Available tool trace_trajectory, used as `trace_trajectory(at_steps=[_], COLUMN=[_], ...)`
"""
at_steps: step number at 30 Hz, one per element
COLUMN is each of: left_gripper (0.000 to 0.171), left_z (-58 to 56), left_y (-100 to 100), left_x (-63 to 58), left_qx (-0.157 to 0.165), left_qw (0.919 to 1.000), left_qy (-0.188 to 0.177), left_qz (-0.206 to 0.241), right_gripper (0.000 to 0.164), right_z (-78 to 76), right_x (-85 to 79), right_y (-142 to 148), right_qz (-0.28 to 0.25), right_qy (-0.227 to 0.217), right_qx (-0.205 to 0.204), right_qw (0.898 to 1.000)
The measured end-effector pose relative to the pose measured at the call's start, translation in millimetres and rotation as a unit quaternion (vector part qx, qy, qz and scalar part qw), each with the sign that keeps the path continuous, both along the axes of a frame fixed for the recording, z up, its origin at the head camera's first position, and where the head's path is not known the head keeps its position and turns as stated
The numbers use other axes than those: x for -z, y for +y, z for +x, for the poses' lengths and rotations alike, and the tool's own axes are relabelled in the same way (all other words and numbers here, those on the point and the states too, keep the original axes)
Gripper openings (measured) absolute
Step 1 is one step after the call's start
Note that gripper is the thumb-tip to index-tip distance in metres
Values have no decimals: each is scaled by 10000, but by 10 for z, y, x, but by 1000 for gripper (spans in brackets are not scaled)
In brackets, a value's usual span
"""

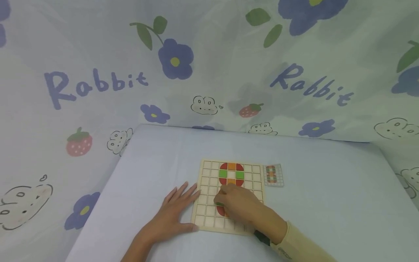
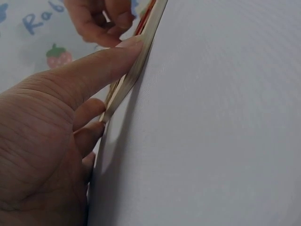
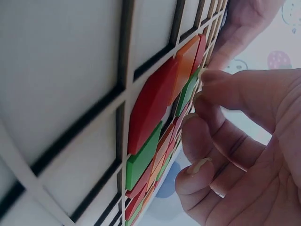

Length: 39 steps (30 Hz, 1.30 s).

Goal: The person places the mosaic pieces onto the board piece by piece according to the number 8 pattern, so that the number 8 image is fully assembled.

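Note:
A square wooden grid board [image 1: 205,210] lies on the table, with red, orange and green tiles in its middle columns. My left hand [image 1: 171,214] lies along the board's left side, fingers spread at the edge and thumb at the near corner. In the left wrist view the thumb [image 2: 108,66] presses on the board's rim. My right hand [image 1: 240,202] is over the lower middle of the board, fingers curled. Its thumb and forefinger pinch at a green tile [image 3: 187,92], which sits beside an orange tile [image 3: 183,68] and a red tile [image 3: 153,108].
A small pattern card [image 1: 279,176] with a coloured grid design lies against the board's right side. Something dark [image 1: 262,237] shows under the right wrist by the board's near edge. A printed curtain [image 1: 216,65] stands behind the white table [image 1: 327,189].

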<state>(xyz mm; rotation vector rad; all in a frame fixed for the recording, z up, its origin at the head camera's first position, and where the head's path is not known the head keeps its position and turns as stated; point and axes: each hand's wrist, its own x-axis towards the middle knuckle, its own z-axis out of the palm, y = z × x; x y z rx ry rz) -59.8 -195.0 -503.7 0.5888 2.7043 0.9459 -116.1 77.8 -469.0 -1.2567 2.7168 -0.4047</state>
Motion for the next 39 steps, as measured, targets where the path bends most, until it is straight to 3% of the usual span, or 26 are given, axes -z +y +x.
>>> trace_trajectory(at_steps=[9, 17, 26, 33, 39], left_gripper=[102, 103, 103, 102, 101], left_z=[-15, -19, -19, -11, 3], left_y=[-12, -16, 10, 27, -2], left_x=[-2, 16, 32, 8, 13], left_qx=[-4, -20, -49, -26, -74], left_qw=[10000, 10000, 9999, 9999, 9996], left_qy=[-65, -10, -125, -132, -207], left_qz=[31, 16, -91, -108, -180], right_gripper=[5, 5, 17, 20, 20], right_z=[24, 64, 173, 249, 329], right_x=[31, 32, -55, -110, -150], right_y=[-59, -41, 306, 739, 1094], right_qz=[-134, -73, -321, -516, -805], right_qy=[-114, -252, -633, -376, -365], right_qx=[-86, 103, 805, 1544, 2146], right_qw=[9998, 9996, 9942, 9859, 9727])
